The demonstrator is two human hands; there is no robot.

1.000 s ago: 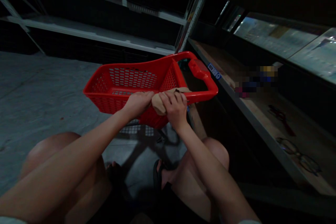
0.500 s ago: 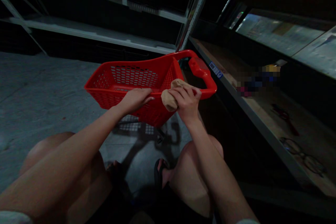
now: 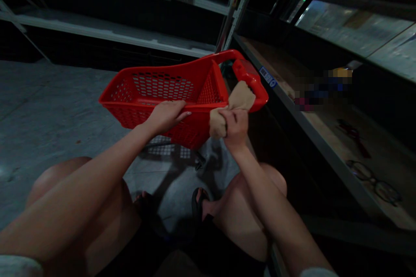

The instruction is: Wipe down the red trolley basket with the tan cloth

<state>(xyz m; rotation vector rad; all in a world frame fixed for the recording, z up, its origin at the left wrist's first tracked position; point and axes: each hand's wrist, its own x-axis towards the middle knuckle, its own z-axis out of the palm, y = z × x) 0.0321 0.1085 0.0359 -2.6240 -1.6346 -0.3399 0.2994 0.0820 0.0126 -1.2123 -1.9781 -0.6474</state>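
Observation:
A red plastic shopping cart (image 3: 201,82) with perforated basket walls stands in front of my knees, its handle end to the right. My left hand (image 3: 167,117) grips the near rim of the basket, fingers over the edge and thumb on the outside. At the handle end, my right hand (image 3: 236,127) pinches a tan cloth (image 3: 242,96). One part of the cloth lies up over the rim beside the handle, and another part hangs down on the outer side. The cart's lower frame is partly in shadow.
White metal shelving (image 3: 97,32) runs behind the cart. On the right, a wooden shelf (image 3: 328,132) holds eyeglasses (image 3: 373,181), a dark red strap-like item (image 3: 354,137) and a blurred-out object. My sandalled feet rest on the grey concrete floor (image 3: 39,112).
My right hand has shifted slightly right along the rim, and the cloth now spreads upward over the edge. My left hand keeps its hold. The view has tilted slightly.

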